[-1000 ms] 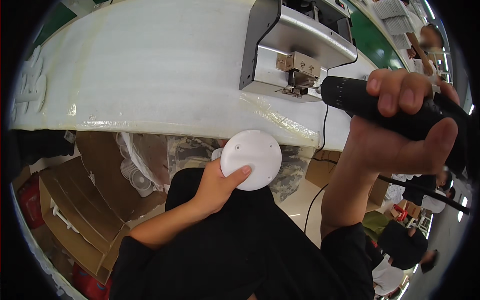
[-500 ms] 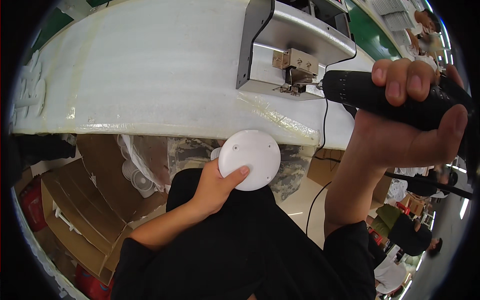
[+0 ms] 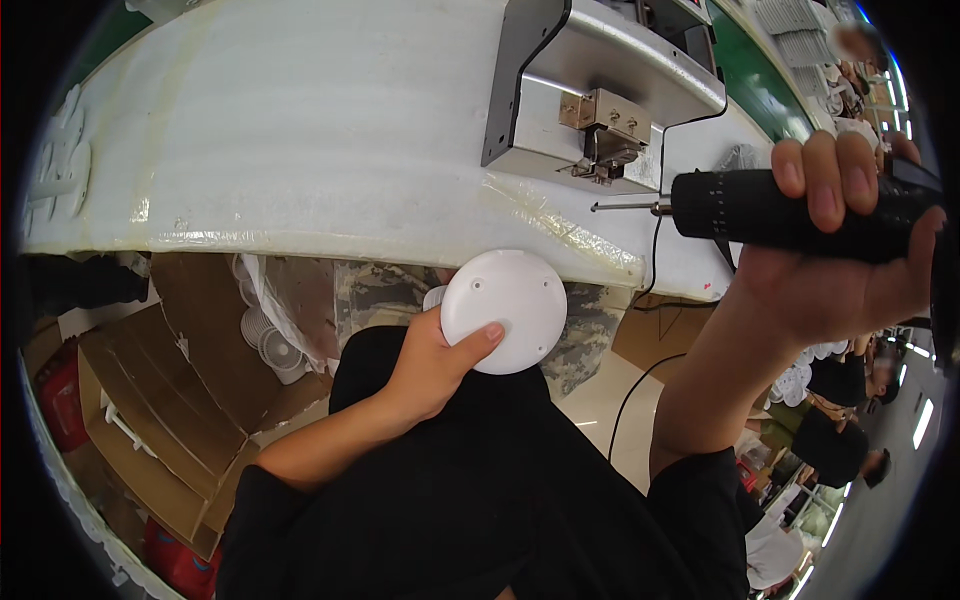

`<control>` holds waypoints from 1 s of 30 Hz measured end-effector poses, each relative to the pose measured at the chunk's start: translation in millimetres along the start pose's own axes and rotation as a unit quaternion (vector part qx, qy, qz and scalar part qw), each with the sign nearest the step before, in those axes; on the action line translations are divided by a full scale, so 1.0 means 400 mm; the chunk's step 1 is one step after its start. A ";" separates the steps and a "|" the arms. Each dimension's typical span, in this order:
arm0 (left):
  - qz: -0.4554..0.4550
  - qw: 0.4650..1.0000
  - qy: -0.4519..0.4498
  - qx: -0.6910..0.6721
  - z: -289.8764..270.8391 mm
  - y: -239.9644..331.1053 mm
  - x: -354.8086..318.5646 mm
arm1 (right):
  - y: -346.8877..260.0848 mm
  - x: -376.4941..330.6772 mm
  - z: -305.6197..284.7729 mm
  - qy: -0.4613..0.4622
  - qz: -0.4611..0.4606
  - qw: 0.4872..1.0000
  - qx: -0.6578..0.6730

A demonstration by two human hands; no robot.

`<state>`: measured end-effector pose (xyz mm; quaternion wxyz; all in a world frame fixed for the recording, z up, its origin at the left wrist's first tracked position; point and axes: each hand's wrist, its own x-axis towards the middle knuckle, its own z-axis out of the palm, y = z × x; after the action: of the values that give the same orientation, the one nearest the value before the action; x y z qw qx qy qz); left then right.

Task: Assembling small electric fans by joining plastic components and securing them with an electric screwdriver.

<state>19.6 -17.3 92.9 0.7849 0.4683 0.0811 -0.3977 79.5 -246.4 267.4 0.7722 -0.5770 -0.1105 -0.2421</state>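
Note:
My left hand [image 3: 430, 362] grips a round white plastic base [image 3: 515, 325] over my lap, with the thumb lying across its flat face. Small screw holes show near the disc's rim, and a further white part of it sticks out behind on the left. My right hand [image 3: 830, 215] is wrapped round a black electric screwdriver [image 3: 740, 203], held level above the table's right side. Its thin bit points left, and something tiny, possibly a screw, shows at the tip. Just beyond the bit stands a silver screw feeder [image 3: 560, 125] with a small metal pick-up block [image 3: 612, 140] on its front.
The white-covered table [image 3: 330, 150] has taped strips and a front edge above my knees. White plastic parts [image 3: 65, 180] stand at its far left. Below lies an open cardboard box [image 3: 165, 400], beside white round grilles [image 3: 280, 350]. A black cable [image 3: 625, 400] hangs at right; other people sit beyond.
My right hand has drawn the screwdriver back to the right and slightly down, so its bit is out of the feeder's block. The left hand still holds the white base nearly in place.

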 end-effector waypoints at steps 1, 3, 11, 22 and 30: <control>0.001 1.000 0.000 0.000 0.000 0.002 0.001 | -0.005 -0.004 -0.010 0.000 0.003 1.000 0.000; 0.003 1.000 -0.001 0.000 0.001 0.003 0.000 | -0.017 -0.009 -0.039 -0.072 0.010 0.997 0.009; 0.023 1.000 0.007 0.015 -0.010 -0.010 0.012 | -0.062 0.000 -0.040 0.008 -0.152 0.988 -0.017; 0.003 1.000 0.000 0.006 -0.032 -0.032 0.023 | -0.028 0.133 -0.078 0.128 -0.263 0.940 -0.177; 0.005 1.000 -0.002 0.003 -0.034 -0.033 0.021 | -0.031 0.118 -0.072 0.135 -0.263 0.944 -0.144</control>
<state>19.4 -14.1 72.3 0.7857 0.4702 0.0757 -0.3949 110.7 -287.9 290.1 0.5972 -0.5943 -0.1172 -0.5258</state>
